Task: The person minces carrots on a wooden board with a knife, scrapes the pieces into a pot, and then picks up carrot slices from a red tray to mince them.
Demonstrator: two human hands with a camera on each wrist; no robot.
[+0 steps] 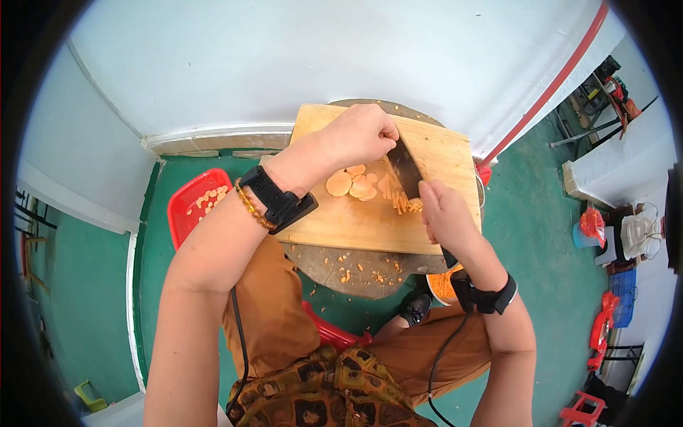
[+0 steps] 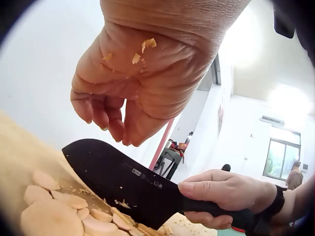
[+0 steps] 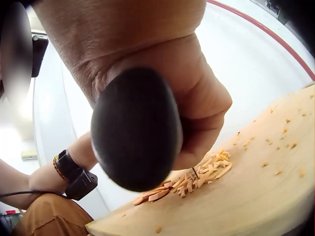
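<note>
My right hand (image 1: 447, 215) grips the black handle of a broad-bladed kitchen knife (image 2: 118, 177). Its dark blade stands on edge on a wooden cutting board (image 1: 320, 231), beside cut orange vegetable strips (image 3: 206, 174). Round pale-orange vegetable slices (image 1: 339, 183) lie overlapping on the board, left of the blade. Above the blade's spine near its tip hangs my left hand (image 2: 142, 78), fingers loosely bent and holding nothing. A few vegetable bits stick to its palm. In the right wrist view the handle's butt hides much of the blade.
Under the board is a round, scrap-strewn table (image 1: 334, 274). A red basin (image 1: 181, 206) with slices stands to the left, and a bowl of orange shreds (image 1: 442, 286) sits below the board's right corner. A white wall (image 1: 284, 64) rises just behind.
</note>
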